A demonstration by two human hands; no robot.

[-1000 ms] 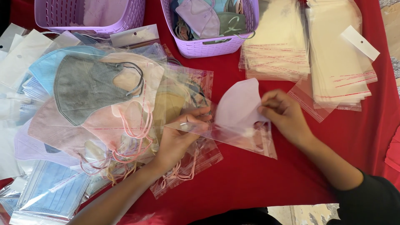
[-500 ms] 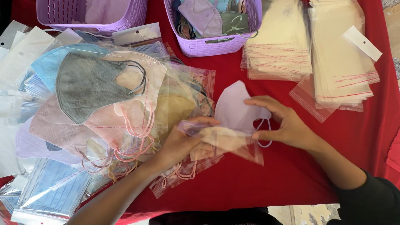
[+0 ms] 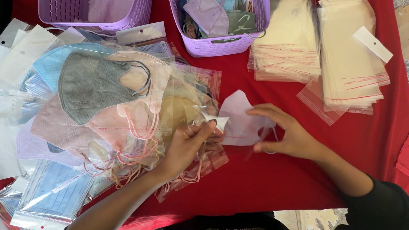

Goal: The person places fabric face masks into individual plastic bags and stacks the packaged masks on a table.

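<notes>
A pale lilac face mask [image 3: 238, 117] lies on the red tablecloth [image 3: 272, 183] inside a clear plastic sleeve. My left hand [image 3: 187, 142] pinches the sleeve's folded white flap [image 3: 215, 122] at the mask's left edge. My right hand [image 3: 283, 132] holds the mask's right side, thumb under and fingers over, with an ear loop curling below it. To the left spreads a heap of packed masks [image 3: 98, 110], grey, pink, blue and tan, each in a clear bag.
Two lilac plastic baskets stand at the back: the left one [image 3: 91, 17], and the right one [image 3: 221, 44] holding loose masks. Stacks of empty clear sleeves [image 3: 349, 64] with red adhesive strips lie at the back right. Packed blue masks [image 3: 51, 196] sit at the front left.
The clear sleeve has been drawn over the lilac mask. My left hand shifted onto the flap at the mask's left edge, and my right hand slid down to its right side.
</notes>
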